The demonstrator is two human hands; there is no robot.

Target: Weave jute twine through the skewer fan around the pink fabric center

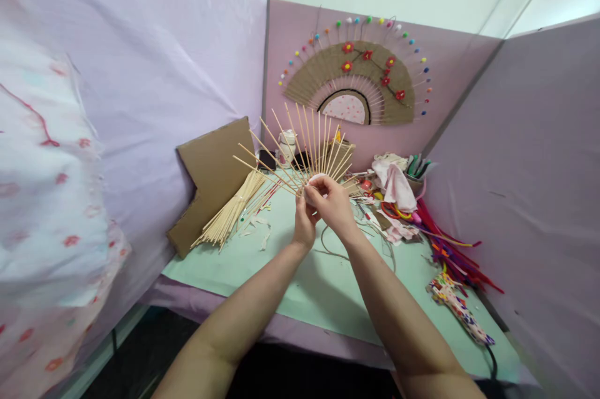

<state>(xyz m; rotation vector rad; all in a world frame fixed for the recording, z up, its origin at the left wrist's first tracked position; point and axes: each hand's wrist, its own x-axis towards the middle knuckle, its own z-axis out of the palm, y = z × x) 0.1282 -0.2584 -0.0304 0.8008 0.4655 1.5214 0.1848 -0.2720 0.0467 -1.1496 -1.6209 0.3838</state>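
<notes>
In front of me, above the table, both hands hold a fan frame of thin wooden sticks [311, 136], spread out in a half circle. The sticks meet at a small white base piece [319, 178], mostly covered by my fingers. My left hand [305, 221] grips the base from the left and below, fingers closed. On the right side of the base, my right hand [330, 200] pinches with thumb and fingers. Whether the fingers touch a particular stick is too small to tell.
A bundle of sticks [233, 208] and brown cardboard [213, 167] stand at the left. A finished fan [347, 74] hangs on the back panel. Cloth scraps [394, 181], colourful pipe cleaners [445, 239] and a patterned glue gun [459, 308] with a cord lie at the right.
</notes>
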